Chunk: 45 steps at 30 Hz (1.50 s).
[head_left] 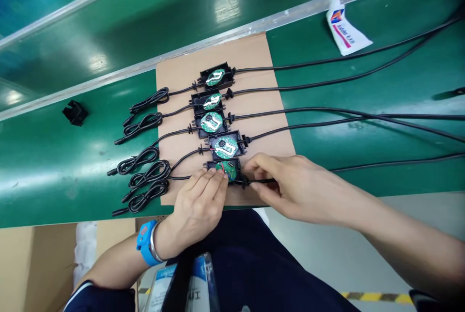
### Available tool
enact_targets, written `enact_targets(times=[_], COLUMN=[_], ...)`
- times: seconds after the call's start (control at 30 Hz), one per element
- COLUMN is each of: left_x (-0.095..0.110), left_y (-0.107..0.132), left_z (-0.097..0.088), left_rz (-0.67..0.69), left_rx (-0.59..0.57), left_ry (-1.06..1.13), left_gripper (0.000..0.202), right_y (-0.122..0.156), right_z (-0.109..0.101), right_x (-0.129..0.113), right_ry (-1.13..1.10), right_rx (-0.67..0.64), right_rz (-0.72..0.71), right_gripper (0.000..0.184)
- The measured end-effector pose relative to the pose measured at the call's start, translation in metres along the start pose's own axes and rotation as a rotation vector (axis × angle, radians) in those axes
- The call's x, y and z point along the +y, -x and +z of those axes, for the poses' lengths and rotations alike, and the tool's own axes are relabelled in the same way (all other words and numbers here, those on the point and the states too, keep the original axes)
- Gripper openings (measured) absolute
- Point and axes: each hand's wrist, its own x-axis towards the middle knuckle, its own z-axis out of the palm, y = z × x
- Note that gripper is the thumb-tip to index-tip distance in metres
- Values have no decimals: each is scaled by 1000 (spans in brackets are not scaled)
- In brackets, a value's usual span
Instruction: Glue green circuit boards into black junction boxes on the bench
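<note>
Apparently seating the strain relief (244,182) in the nearest enclosure (238,163), with left hand (198,208) at the circuit board (231,170), grip impossible to tell, and right hand (290,186) pinched round the cable (381,163); likely calls for careful alignment

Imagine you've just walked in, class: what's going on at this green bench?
A person works with bare hands over a row of five open black cases on a cardboard sheet. The left hand has its fingers at the nearest case, partly covering its green circuit board. The right hand holds the black cable at that case's right end. The four other cases lie beyond, lids off, boards showing.
</note>
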Motion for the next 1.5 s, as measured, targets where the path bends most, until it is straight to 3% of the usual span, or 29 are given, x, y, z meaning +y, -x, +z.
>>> enact_targets(times=[0.07, 0.23, 0.3, 0.37, 0.47, 0.53, 0.67, 0.77, 1.0, 1.1, 1.2, 1.27, 1.37, 1.5], left_x=[-6, -14, -13, -12, -11, -12, -10, -3, 8, -5, -29, -46, -62, -66], left_y=[-3, -7, -6, -5, -3, -2, -3, -8, -11, -9, -15, -21, -26, -18], left_z=[-1, 0, 3, 6, 8, 8, 5, 2, 0, -7, -12, -10, -4, -9], left_rz=[12, 101, 87, 70, 51, 55, 91, 49, -64, -48, -195, -307, -357, -346], left_rx=[-8, -72, -82, -79, -26, -14, -85, -147, -204, -93, 56, 19, -108, -40], left_ry=[55, 154, 133, 128, 113, 70, 47, 58, 99, 181, 202, 141, 94, 159], left_gripper=[33, 38, 38, 35, 31, 35, 49, 46, 45, 44, 32, 25, 18, 4], right_y=[1, -1, -3, -4, -6, -6, -8, -10, -6, -8, -17, -24, -28, -18], right_z=[-3, 2, 11, 23, 38, 41, 33, 28, 24, 7, -4, -1, 7, 3], right_x=[-1, -1, 1, 5, 12, 16, 17, 10, 3, 18, 41, 55, 66, 53], right_ry=[19, 97, 114, 164, 249, 259, 302, 411, 603, 486, 390, 350, 262, 198], right_rx=[3, -13, 81, 259, 453, 436, 278, 206, 240, 290, 369, 363, 358, 418], right_rz=[11, -67, -183, -290, -309, -268, -257, -283, -279, -292, -265, -217, -217, -276], right_gripper=[8, 18, 21, 20, 18, 19, 24, 23, 20, 18, 19, 20, 16, 23])
